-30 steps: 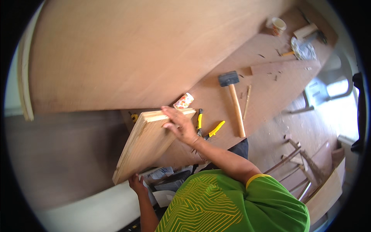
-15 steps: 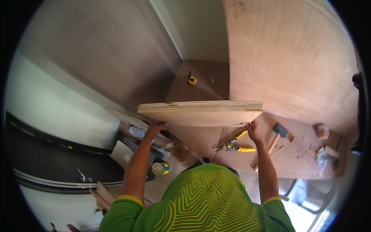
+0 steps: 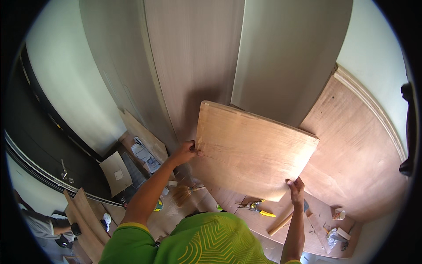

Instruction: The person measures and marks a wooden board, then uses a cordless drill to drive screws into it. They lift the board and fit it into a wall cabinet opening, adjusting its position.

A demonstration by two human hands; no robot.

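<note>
A rectangular plywood panel [image 3: 252, 152] is held up in front of me, tilted with its left end higher. My left hand [image 3: 184, 153] grips its left edge, thumb on the near face. At the lower right edge, my right hand [image 3: 296, 190] is closed on the panel in the same way. Below the panel, yellow-handled pliers [image 3: 266, 214] lie on the brown wooden surface [image 3: 257, 226]. A mallet's wooden handle [image 3: 280, 225] rests close by, partly behind my right forearm.
A large plywood sheet [image 3: 356, 154] leans at the right. Tall panels [image 3: 193, 53] stand ahead. A broom [image 3: 181, 194], cardboard [image 3: 115, 174] and long boards [image 3: 85, 220] are at the left. Another person [image 3: 41, 224] is at the far lower left. A cup [image 3: 339, 215] sits at the right.
The panel has turned from nearly edge-on to showing its broad face, its left end now raised. My right hand has moved lower. My view has shifted, and the tape measure no longer shows.
</note>
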